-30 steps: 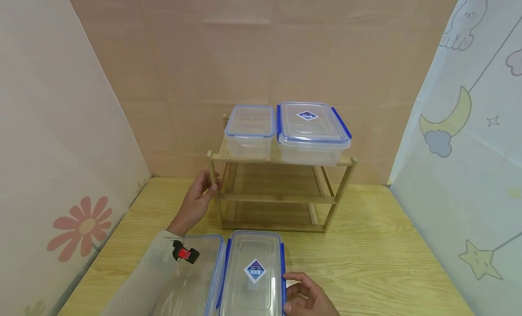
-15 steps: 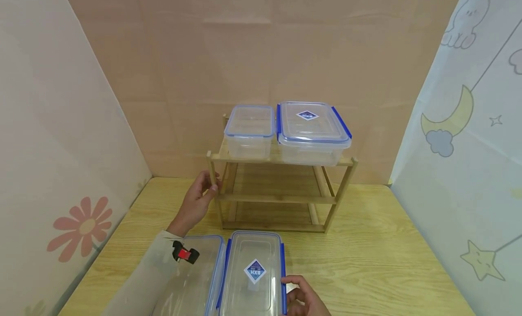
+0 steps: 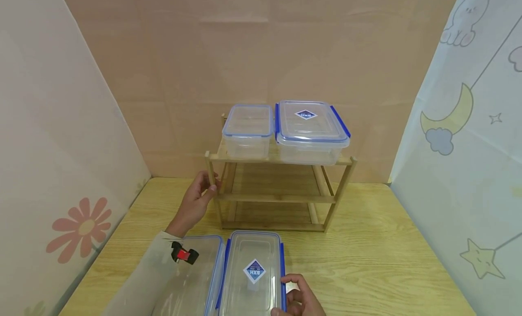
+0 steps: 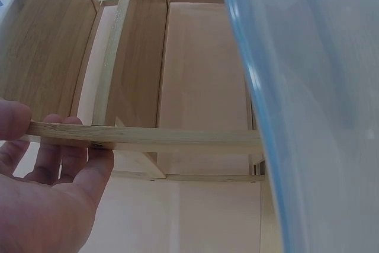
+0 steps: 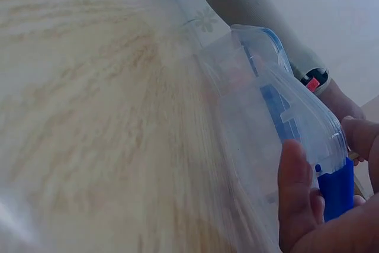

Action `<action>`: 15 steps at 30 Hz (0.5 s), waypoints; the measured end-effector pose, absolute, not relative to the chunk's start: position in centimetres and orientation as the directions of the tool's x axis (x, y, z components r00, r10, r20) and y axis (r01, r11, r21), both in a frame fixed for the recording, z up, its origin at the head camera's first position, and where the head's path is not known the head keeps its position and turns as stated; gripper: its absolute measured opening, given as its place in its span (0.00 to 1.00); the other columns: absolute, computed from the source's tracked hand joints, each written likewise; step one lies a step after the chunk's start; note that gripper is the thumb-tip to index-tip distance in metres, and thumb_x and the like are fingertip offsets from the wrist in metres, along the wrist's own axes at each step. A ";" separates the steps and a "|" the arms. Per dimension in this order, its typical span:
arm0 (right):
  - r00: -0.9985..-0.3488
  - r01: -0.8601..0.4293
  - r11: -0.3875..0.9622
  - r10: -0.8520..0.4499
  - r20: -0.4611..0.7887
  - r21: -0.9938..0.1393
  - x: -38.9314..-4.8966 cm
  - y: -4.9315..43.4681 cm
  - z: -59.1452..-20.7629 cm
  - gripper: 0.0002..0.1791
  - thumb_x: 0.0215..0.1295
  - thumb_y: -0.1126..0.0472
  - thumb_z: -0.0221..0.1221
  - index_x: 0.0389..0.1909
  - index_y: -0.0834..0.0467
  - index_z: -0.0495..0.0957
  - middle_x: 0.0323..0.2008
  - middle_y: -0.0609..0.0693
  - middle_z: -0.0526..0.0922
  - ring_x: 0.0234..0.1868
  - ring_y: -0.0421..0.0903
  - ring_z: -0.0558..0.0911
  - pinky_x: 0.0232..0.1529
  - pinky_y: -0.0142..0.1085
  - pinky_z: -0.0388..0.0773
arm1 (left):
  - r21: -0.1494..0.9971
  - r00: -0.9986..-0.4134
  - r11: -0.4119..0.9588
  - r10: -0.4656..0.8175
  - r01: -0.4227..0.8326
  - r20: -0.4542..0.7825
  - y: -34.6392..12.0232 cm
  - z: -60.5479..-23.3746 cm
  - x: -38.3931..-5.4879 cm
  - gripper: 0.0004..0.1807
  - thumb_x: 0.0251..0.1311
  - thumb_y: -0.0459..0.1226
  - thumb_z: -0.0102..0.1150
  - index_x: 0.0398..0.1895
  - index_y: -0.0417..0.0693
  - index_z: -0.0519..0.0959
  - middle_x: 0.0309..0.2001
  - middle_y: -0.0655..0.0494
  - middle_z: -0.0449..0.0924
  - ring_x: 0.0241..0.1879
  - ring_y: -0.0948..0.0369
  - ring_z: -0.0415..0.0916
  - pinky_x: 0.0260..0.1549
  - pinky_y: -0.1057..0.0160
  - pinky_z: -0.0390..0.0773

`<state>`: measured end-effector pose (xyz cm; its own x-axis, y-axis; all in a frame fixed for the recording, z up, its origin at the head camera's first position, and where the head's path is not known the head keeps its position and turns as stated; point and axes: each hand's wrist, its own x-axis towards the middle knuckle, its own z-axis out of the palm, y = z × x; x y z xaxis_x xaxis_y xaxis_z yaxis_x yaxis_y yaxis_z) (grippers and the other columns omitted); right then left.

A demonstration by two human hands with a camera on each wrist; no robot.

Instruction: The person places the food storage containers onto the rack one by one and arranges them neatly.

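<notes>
I see the left hand (image 3: 193,203) pinching the rack (image 3: 279,198); the right hand (image 3: 301,298), thumb newly over the near labelled box (image 3: 258,250), apparently firms its pinch.

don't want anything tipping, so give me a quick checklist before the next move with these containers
1. Left hand on the rack: ok, gripping its left front post.
2. Right hand at the front labelled container: ok, touching the blue latch.
3. Latch fully snapped: cannot tell, the hand partly hides it.
4. Smaller top container and larger top container upright: ok, side by side on the rack.
5. Neighbouring container free of the left sleeve: not ok, the sleeve reaches across it.
</notes>
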<state>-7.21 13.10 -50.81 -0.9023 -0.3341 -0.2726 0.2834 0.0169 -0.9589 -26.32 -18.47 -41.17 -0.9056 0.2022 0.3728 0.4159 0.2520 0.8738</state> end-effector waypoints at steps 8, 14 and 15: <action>-0.909 0.288 -0.010 -0.318 -0.270 -0.957 -7.1 12.9 -51.1 0.38 0.60 0.54 0.69 0.65 0.54 0.58 0.44 0.61 0.78 0.41 0.54 0.84 0.39 0.53 0.84 | 0.871 -0.902 0.247 0.202 0.425 0.382 -18.5 -41.2 -26.4 0.14 0.77 0.44 0.45 0.60 0.57 0.65 0.58 0.45 0.72 0.62 0.53 0.71 0.58 0.43 0.73; -0.908 0.308 -0.008 -0.302 -0.291 -0.951 -7.1 12.8 -51.6 0.40 0.58 0.53 0.70 0.66 0.53 0.57 0.45 0.61 0.78 0.41 0.54 0.83 0.38 0.54 0.84 | 0.868 -0.901 0.254 0.202 0.427 0.384 -18.5 -41.3 -26.4 0.14 0.77 0.44 0.44 0.61 0.57 0.65 0.58 0.44 0.72 0.63 0.52 0.71 0.59 0.43 0.73; -0.909 0.307 -0.006 -0.297 -0.291 -0.952 -7.1 12.8 -51.7 0.40 0.58 0.52 0.70 0.66 0.53 0.57 0.44 0.61 0.78 0.41 0.54 0.83 0.39 0.53 0.85 | 0.870 -0.902 0.252 0.201 0.424 0.382 -18.5 -41.2 -26.4 0.14 0.77 0.44 0.45 0.61 0.57 0.65 0.58 0.44 0.72 0.63 0.52 0.71 0.59 0.42 0.73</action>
<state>-7.09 12.78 -51.65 -0.9093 -0.2974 -0.2911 0.3068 -0.0065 -0.9518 -26.39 -18.54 -41.25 -0.9022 0.2010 0.3816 0.4241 0.2523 0.8698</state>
